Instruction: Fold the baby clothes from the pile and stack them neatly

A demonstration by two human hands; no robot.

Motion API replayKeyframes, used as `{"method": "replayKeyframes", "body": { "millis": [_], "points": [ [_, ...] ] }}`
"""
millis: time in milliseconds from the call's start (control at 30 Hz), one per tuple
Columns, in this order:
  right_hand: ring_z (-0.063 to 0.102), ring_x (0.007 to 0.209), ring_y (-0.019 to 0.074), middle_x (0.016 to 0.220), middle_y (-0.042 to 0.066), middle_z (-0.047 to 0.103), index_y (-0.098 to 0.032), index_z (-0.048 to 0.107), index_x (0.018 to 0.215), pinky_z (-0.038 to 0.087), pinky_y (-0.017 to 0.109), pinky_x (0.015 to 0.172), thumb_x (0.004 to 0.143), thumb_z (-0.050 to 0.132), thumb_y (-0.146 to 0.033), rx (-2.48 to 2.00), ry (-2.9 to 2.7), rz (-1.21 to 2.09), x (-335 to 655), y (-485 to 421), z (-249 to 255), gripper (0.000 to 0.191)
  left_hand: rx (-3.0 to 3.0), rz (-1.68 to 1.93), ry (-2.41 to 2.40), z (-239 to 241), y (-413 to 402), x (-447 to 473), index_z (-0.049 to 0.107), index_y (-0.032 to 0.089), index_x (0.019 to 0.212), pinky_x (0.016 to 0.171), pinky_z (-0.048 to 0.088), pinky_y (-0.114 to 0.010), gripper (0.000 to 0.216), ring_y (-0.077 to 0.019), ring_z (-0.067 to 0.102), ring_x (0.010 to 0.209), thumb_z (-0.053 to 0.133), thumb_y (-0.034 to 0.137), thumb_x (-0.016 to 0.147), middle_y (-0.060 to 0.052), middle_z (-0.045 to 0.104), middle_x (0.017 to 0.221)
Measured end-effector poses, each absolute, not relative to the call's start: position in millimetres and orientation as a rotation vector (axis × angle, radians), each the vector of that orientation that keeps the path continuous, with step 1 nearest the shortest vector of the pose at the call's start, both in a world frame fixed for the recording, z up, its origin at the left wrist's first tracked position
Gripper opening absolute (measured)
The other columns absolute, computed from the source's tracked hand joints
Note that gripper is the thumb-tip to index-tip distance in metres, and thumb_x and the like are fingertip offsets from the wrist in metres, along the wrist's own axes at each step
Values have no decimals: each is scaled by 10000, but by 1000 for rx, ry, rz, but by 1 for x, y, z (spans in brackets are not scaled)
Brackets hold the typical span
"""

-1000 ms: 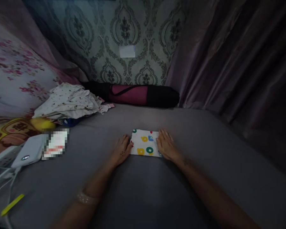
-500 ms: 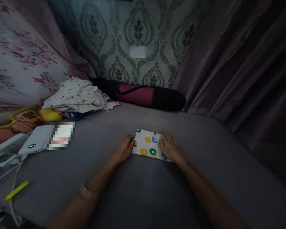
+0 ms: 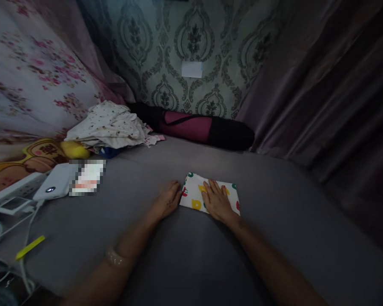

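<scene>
A folded white cloth (image 3: pixel 191 191) with colourful printed shapes lies flat on the grey bed sheet (image 3: pixel 185 246). My right hand (image 3: pixel 217 199) rests palm down on top of it, fingers spread, covering part of the print. Beside the cloth's left edge, my left hand (image 3: pixel 170 199) lies on its side with the fingers stretched forward. Its fingertips are at or very near that edge; whether they touch it I cannot tell. Neither hand grips anything.
To the left are a power bank (image 3: pixel 55 182), a power strip (image 3: pixel 17 191), white cables and a yellow strip (image 3: pixel 30 247). Crumpled spotted fabric (image 3: pixel 111 125) and a long black-and-maroon bag (image 3: pixel 191 126) lie at the back. Curtains (image 3: pixel 306 97) hang on both sides.
My right hand has slid left from the cloth's right end to its middle, uncovering the right end. My left hand stays by the left edge. The view has shifted slightly.
</scene>
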State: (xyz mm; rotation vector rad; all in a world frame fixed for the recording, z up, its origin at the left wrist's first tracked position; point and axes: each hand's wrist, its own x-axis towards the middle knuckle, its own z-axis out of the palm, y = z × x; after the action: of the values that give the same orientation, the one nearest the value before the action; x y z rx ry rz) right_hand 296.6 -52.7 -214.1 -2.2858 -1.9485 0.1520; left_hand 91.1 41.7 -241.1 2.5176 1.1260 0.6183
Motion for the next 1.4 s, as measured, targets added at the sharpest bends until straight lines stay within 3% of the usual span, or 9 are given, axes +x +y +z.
{"method": "replayKeyframes", "body": {
  "millis": [133, 300, 433, 800, 1067, 1267, 1400],
  "points": [
    [216, 1414, 275, 1528, 145, 282, -126, 356, 1446, 144, 533, 1123, 975, 218, -420, -2285, -1970, 168, 297, -50, -203, 573, 2519, 601, 1111, -240, 43, 91, 550, 141, 1225, 1093, 363, -416, 394, -240, 463, 1285, 324, 295, 941, -149, 524, 1356],
    [179, 1423, 272, 1532, 141, 276, -134, 373, 1435, 105, 521, 1131, 975, 236, -375, -2175, -1929, -99, 277, -34, -185, 537, 2515, 661, 1103, -243, 46, 91, 550, 166, 1223, 1075, 391, -383, 396, -209, 496, 1255, 312, 167, 906, -125, 550, 1332],
    [188, 1423, 265, 1540, 130, 260, -151, 335, 1457, 127, 518, 1130, 979, 231, -403, -2119, -1988, -19, 254, -24, -195, 550, 2495, 669, 1109, -246, 47, 90, 539, 145, 1226, 1082, 381, -374, 406, -201, 482, 1269, 307, 131, 894, -135, 538, 1344],
    [188, 1420, 279, 1548, 127, 237, -166, 329, 1462, 116, 555, 1119, 975, 235, -438, -2129, -2019, 56, 245, -22, -212, 565, 2507, 773, 1006, -263, 54, 89, 531, 127, 1217, 1076, 384, -393, 398, -210, 477, 1264, 309, 133, 886, -154, 541, 1320],
    [180, 1424, 273, 1541, 144, 250, -149, 350, 1450, 84, 537, 1133, 972, 289, -418, -2010, -1978, 201, 247, -26, -206, 552, 2464, 891, 959, -250, 57, 89, 601, 158, 1087, 954, 461, -383, 323, -220, 600, 1036, 350, 266, 914, -129, 633, 1130],
    [288, 1387, 223, 1490, 129, 366, -154, 396, 1421, 203, 439, 1133, 956, 357, -381, -1878, -1792, 344, 286, -40, -186, 518, 2476, 698, 1155, -231, 59, 96, 662, 137, 1000, 882, 452, -372, 369, -248, 607, 942, 408, 385, 899, -126, 667, 962],
    [484, 1247, 211, 1357, 142, 528, -130, 490, 1348, 357, 352, 1050, 916, 425, -287, -1961, -1496, 344, 331, -54, -181, 464, 2262, 469, 1323, -212, 60, 114, 650, 116, 1027, 753, 463, -309, 336, -243, 638, 857, 520, 365, 844, -147, 691, 927]
  ]
}}
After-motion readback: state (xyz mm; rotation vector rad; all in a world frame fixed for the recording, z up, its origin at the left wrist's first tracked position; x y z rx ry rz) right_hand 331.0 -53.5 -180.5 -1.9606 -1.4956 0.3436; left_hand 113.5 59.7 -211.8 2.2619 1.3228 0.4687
